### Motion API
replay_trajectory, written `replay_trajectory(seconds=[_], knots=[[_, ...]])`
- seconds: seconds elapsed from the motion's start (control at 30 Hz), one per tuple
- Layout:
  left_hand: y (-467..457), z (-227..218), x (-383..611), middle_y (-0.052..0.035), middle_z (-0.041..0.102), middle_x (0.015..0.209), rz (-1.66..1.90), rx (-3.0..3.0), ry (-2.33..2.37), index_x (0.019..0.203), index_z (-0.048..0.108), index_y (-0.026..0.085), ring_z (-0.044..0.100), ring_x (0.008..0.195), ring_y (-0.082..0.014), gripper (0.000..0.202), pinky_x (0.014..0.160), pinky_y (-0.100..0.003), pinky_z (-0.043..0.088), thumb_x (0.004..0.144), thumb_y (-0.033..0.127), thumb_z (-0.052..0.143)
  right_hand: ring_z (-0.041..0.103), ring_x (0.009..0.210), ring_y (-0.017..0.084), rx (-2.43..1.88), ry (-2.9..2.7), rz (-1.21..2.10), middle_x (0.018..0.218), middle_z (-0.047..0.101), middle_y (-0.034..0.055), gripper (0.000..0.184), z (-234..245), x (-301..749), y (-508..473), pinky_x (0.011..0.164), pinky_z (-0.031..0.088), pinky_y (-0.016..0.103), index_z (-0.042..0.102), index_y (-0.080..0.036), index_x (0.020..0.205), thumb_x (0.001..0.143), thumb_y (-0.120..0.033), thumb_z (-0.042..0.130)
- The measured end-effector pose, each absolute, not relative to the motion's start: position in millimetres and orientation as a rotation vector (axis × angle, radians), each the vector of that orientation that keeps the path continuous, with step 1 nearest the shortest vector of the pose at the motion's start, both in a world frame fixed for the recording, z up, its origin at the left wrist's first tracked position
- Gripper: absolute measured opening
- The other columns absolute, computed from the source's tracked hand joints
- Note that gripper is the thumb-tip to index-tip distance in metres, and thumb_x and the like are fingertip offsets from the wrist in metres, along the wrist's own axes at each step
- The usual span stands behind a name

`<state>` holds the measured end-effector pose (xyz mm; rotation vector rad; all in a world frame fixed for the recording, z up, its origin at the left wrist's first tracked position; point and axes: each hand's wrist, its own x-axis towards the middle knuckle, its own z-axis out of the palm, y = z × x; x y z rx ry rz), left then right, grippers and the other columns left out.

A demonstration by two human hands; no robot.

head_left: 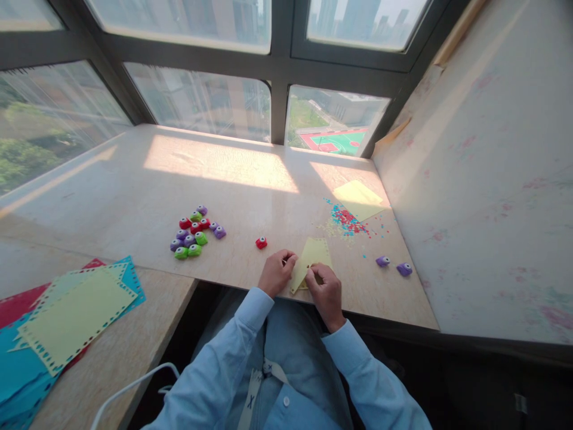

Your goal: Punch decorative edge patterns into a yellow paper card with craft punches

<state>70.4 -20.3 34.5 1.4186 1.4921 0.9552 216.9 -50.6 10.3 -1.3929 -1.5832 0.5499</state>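
A pale yellow sheet of paper (319, 246), folded or bent over, lies at the table's front edge with small holes along its borders. My left hand (277, 272) is closed at its left side, fingers pinched on the edge. My right hand (326, 294) pinches the paper's near right part between thumb and fingers. My palms hide part of the lower edge. Just beyond my left hand sits a red mini craft punch (261, 242). Two purple punches (404, 269) stand to the right of my right hand.
Several purple, green and red punches (194, 237) cluster left of centre. Red, blue and yellow paper bits (347, 221) lie scattered beside another yellow sheet (358, 199). Hole-edged coloured sheets (80, 310) are stacked at left. A white cable (134, 385) hangs below; a wall (487, 197) bounds the right.
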Motion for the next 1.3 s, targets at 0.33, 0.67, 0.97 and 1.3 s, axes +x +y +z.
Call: replay_trajectory(seconds=[0.33, 0.67, 0.97, 1.3], knots=[[-20.9, 46.9, 66.4, 0.0051, 0.052, 0.056, 1.246, 0.804, 1.375, 0.072, 0.048, 0.019, 0.044, 0.036, -0.0060, 0.022, 0.034, -0.017, 0.028, 0.077, 0.039, 0.054, 0.065, 0.092, 0.021, -1.223, -1.642, 0.480, 0.093, 0.072, 0.0097, 0.019, 13.8, 216.2, -51.3, 0.088, 0.051, 0.041, 0.069, -0.020, 0.086, 0.092, -0.026, 0.052], [-33.6, 67.8, 56.0, 0.0025, 0.057, 0.051, 1.304, 0.658, 1.316, 0.072, 0.062, 0.013, 0.039, 0.037, -0.0031, 0.031, 0.035, -0.015, 0.023, 0.067, 0.042, 0.072, 0.065, 0.090, 0.019, -1.103, -1.512, 0.524, 0.091, 0.071, 0.0073, 0.014, 23.2, 219.8, -56.9, 0.084, 0.053, 0.038, 0.067, -0.020, 0.085, 0.092, -0.019, 0.054], [-40.9, 62.4, 74.5, -0.0076, 0.071, 0.078, 1.190, 0.546, 1.225, 0.085, 0.067, 0.010, 0.049, 0.042, -0.0044, 0.037, 0.035, -0.016, 0.029, 0.064, 0.040, 0.074, 0.065, 0.095, 0.019, -1.125, -1.552, 0.551, 0.099, 0.070, 0.0069, 0.015, 43.1, 221.4, -60.8, 0.083, 0.054, 0.036, 0.067, -0.022, 0.103, 0.091, -0.022, 0.057], [-46.1, 58.8, 98.1, -0.0044, 0.069, 0.075, 1.080, 0.574, 1.205, 0.077, 0.067, 0.013, 0.050, 0.042, -0.0047, 0.029, 0.035, -0.016, 0.029, 0.065, 0.039, 0.070, 0.066, 0.088, 0.019, -1.139, -1.650, 0.538, 0.095, 0.068, 0.0074, 0.017, 36.0, 228.2, -46.7, 0.075, 0.056, 0.032, 0.071, -0.022, 0.102, 0.092, -0.024, 0.058]])
